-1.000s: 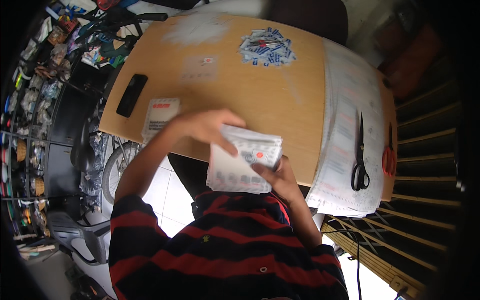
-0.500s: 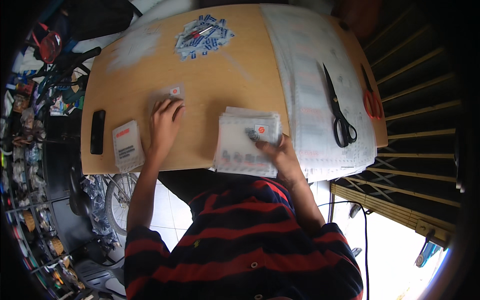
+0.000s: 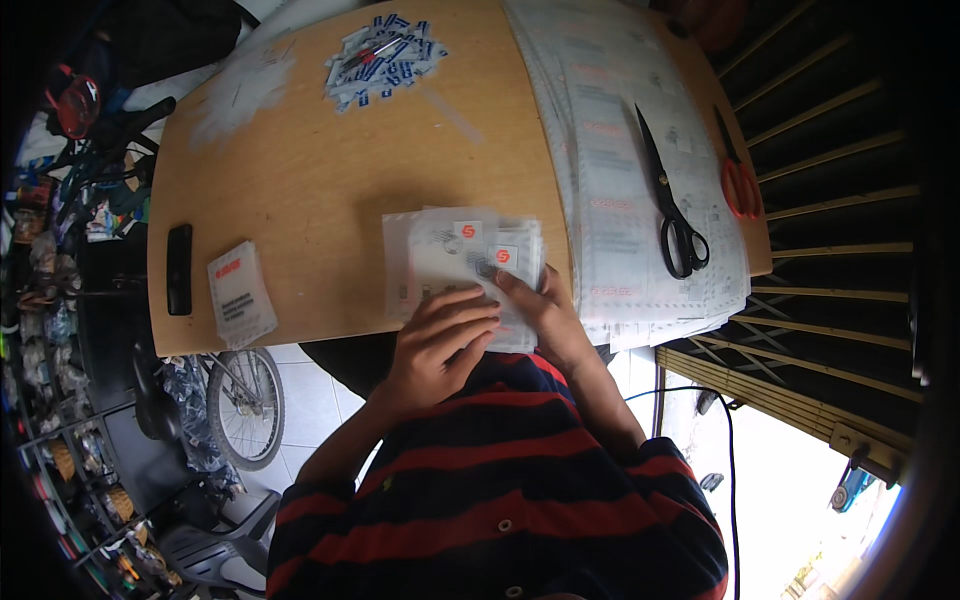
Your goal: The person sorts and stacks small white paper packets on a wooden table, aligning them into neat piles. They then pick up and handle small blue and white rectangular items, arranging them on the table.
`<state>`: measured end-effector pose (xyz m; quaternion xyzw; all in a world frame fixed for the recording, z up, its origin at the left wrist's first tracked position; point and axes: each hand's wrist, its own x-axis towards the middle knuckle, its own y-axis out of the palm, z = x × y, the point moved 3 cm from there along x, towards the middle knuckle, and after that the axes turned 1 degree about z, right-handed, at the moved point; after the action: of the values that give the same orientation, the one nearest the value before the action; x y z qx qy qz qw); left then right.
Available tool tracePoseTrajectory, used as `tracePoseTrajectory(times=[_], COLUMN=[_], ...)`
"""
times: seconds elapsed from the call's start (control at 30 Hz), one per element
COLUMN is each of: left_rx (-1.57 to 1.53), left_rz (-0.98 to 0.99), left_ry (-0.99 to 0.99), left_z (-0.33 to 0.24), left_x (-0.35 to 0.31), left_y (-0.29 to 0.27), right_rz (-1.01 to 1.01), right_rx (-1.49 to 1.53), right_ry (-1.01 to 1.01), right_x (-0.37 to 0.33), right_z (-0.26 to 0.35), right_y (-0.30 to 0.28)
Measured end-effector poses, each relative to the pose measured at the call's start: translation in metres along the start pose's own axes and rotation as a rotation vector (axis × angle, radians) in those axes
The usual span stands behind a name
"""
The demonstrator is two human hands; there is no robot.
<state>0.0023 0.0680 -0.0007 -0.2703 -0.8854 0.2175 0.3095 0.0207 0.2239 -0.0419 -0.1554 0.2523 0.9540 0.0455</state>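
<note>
A stack of translucent white printed sheets (image 3: 520, 240), each with a small red-marked square, lies at the table's near edge. My right hand (image 3: 545, 312) grips its right side, thumb on top. One similar sheet (image 3: 400, 245) overlaps the stack and sticks out to its left. My left hand (image 3: 440, 345) rests across the lower part of these sheets with fingers stretched out side by side, covering part of the print. Whether any sheet edge sits under its thumb is hidden.
Left lie a smaller pile of printed sheets (image 3: 242, 295) and a black phone-like object (image 3: 180, 268). Small blue-and-white packets (image 3: 385, 65) are heaped at the back. Large printed sheets (image 3: 610, 170) carry black scissors (image 3: 672, 215); red-handled scissors (image 3: 740, 188) lie at the far right.
My left hand has come from the left part of the table to the stack, and the single sheet it touched there now overlaps the stack. My right hand stays on the stack.
</note>
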Motion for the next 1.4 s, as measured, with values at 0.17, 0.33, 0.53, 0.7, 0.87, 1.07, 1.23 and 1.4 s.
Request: tracePoseTrajectory(times=[0.17,0.33,0.53,0.7,0.87,1.07,1.23,1.4], left_rx=[-0.109,0.000,-0.496,-0.625,-0.718,-0.445,-0.416,-0.379], left_rz=[-0.046,-0.459,-0.262,-0.248,-0.154,-0.212,-0.418,-0.344], left_ry=[0.008,-0.279,-0.441,-0.264,-0.187,-0.303,-0.401,-0.470], left_z=[-0.012,0.025,0.055,0.069,0.076,0.080,0.100,0.109], left_x=[0.001,0.016,0.015,0.028,0.029,0.028,0.022,0.014], left_y=[-0.007,-0.053,-0.031,-0.038,-0.048,-0.046,-0.034,-0.024], right_rz=[0.066,0.057,0.111,0.101,0.133,0.128,0.172,0.170], right_rx=[-0.111,-0.265,-0.380,-0.371,-0.376,-0.485,-0.532,-0.627], right_ry=[-0.030,-0.121,-0.320,-0.338,-0.420,-0.458,-0.471,-0.436], right_x=[0.002,0.001,0.029,0.049,0.061,0.064,0.066,0.066], right_z=[0.001,0.019,0.032,0.034,0.038,0.039,0.033,0.030], right_y=[0.000,0.005,0.014,0.016,0.018,0.020,0.023,0.018])
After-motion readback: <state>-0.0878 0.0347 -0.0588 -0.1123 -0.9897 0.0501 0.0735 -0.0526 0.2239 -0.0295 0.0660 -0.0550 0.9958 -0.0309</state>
